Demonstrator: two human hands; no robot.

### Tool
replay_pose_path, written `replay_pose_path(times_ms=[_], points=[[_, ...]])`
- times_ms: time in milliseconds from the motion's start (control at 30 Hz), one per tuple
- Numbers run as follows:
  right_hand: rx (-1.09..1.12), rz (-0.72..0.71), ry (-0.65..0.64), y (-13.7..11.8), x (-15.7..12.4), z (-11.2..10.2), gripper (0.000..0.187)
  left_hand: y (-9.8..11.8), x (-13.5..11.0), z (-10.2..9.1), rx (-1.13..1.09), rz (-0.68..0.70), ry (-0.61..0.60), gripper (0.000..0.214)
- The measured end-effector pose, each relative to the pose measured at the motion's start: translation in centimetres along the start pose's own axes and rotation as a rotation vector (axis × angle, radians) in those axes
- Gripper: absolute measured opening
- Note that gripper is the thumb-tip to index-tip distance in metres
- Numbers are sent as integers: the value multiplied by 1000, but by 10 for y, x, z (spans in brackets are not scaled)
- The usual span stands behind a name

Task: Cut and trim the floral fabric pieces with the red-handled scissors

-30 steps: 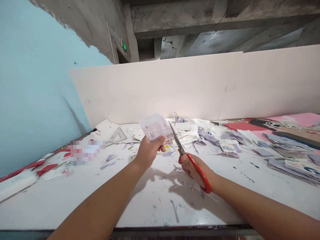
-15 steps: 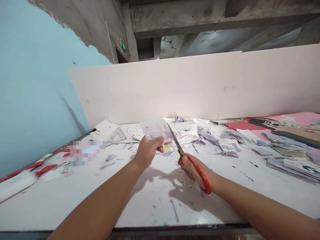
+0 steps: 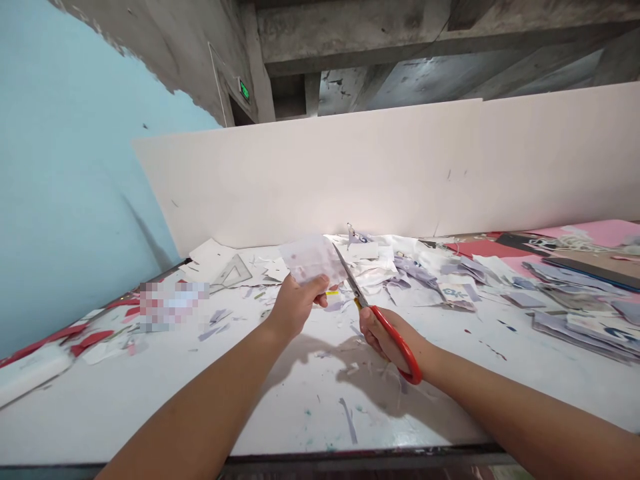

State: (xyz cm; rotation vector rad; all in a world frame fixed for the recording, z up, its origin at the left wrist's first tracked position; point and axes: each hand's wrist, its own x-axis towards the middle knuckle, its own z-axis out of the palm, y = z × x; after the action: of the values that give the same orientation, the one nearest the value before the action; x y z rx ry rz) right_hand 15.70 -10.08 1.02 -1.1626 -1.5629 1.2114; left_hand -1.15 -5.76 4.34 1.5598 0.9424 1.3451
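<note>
My left hand [image 3: 295, 307] is closed on a small white paper piece [image 3: 311, 257] with faint red marks, held upright above the white table [image 3: 280, 400]. Gripped in my right hand [image 3: 383, 337] is a pair of red-handled scissors [image 3: 373, 310]. Their blades point up and to the left, with the tips at the paper's right edge.
A tall white board [image 3: 400, 173] stands along the back of the table. Paper scraps [image 3: 400, 267] litter the middle. Stacks of grey sheets [image 3: 575, 313] and pink and red card [image 3: 595, 233] lie at the right. A clear set square [image 3: 233, 272] and red scraps [image 3: 90, 333] lie at the left.
The paper has dropped slightly and the scissor blades have closed in on its right edge. Both hands stay in nearly the same place.
</note>
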Motion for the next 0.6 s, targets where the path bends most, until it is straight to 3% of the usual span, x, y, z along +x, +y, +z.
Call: replay_pose_path(times_ms=[300, 600], points=[[21, 13, -5, -1, -1, 0, 56, 0, 0, 0, -20, -10, -9, 35], [-161, -147, -13, 4, -6, -4, 50, 6, -2, 1, -5, 14, -36, 31]])
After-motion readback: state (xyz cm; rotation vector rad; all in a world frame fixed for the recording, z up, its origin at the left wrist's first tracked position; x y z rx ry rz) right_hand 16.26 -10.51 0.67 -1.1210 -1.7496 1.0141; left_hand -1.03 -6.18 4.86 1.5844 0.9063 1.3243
